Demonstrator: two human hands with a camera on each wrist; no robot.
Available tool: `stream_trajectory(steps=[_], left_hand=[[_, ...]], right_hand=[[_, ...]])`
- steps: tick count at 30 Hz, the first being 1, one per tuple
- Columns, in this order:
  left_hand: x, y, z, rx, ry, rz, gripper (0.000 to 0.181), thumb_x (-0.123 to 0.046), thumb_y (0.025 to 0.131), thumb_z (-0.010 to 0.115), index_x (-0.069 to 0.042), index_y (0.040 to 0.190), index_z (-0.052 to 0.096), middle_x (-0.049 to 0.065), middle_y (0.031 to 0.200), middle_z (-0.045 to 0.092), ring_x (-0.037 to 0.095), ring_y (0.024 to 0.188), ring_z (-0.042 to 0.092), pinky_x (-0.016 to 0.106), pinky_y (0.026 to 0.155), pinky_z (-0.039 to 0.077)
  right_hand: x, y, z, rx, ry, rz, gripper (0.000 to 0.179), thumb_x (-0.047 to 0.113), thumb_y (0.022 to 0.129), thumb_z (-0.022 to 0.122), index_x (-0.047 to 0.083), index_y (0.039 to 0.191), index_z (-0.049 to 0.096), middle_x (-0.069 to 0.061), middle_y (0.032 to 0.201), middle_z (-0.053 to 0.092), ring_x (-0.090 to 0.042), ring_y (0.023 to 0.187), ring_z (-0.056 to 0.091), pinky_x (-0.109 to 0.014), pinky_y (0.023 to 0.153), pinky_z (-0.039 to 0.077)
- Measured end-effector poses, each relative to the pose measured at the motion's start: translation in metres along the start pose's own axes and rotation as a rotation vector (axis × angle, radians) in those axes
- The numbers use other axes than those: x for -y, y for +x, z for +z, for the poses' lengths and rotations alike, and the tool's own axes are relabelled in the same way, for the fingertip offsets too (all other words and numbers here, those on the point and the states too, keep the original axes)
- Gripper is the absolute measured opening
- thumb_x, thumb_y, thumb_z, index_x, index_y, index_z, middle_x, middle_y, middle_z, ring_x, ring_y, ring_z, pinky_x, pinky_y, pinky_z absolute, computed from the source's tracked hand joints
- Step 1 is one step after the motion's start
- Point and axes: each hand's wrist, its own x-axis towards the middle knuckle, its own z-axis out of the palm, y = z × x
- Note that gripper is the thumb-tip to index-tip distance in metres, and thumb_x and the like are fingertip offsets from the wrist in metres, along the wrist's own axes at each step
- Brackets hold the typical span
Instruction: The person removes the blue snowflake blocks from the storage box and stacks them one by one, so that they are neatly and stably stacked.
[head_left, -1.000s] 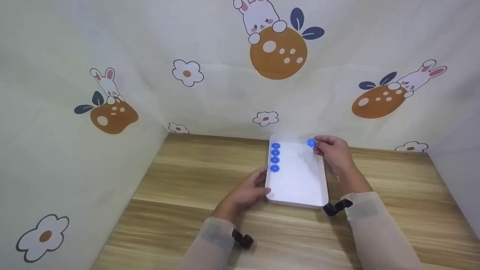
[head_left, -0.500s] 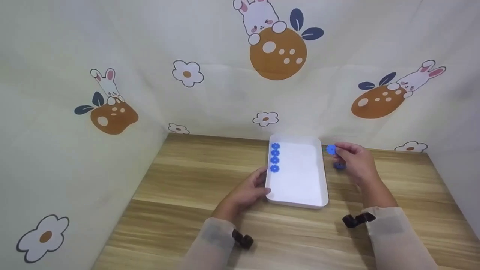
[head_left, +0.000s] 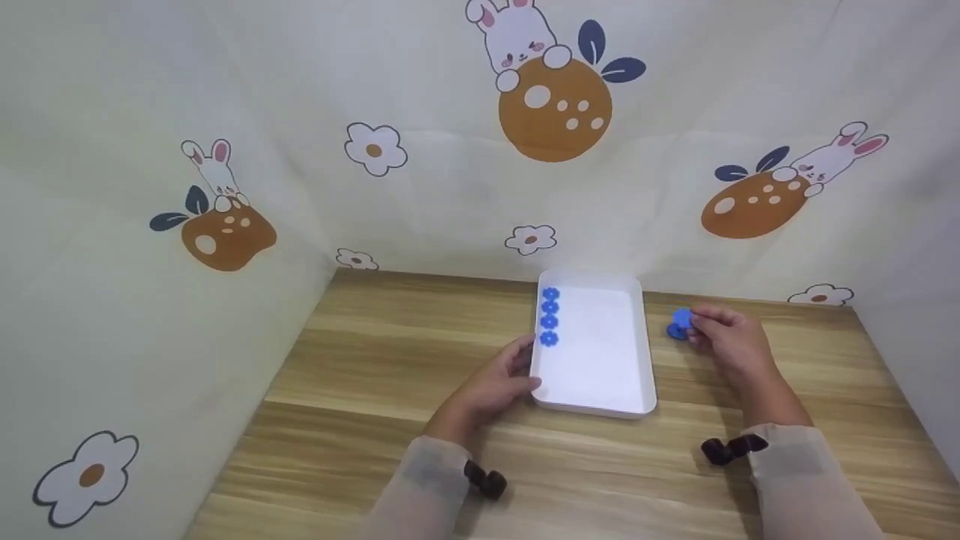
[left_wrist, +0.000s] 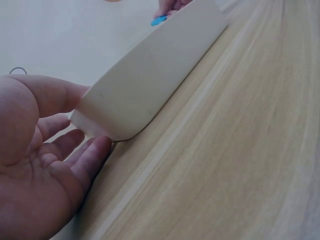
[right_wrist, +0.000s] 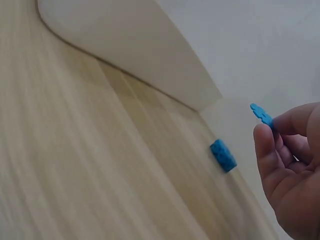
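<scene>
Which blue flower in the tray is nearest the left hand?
The front blue flower of the column; the other three flowers lie farther back in the white tray.

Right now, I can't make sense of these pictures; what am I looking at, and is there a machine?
No machine shows, just a person working bare-handed. The wide picture is taken from the head, the other two from each wrist. On the wooden table stands a white tray with four blue flowers lined up along its left side. The left hand holds the tray's edge. The right hand pinches another flower, near what looks like a stack of more.
</scene>
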Motion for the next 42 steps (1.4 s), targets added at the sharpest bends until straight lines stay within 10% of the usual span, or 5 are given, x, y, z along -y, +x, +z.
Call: stream_trajectory(steps=[42], left_hand=[[0.000, -0.001, 0.000, -0.011, 0.011, -0.019, 0.079, -0.011, 0.101, 0.069, -0.018, 0.170, 0.030, 0.011, 0.173, 0.041, 0.032, 0.161, 0.038, 0.050, 0.132, 0.034]], right_hand=[[-0.019, 0.007, 0.001, -0.037, -0.219, 0.054, 0.055, 0.027, 0.104, 0.072, -0.007, 0.145, 0.060, 0.010, 0.101, 0.073, 0.003, 0.083, 0.073, -0.015, 0.082, 0.063]])
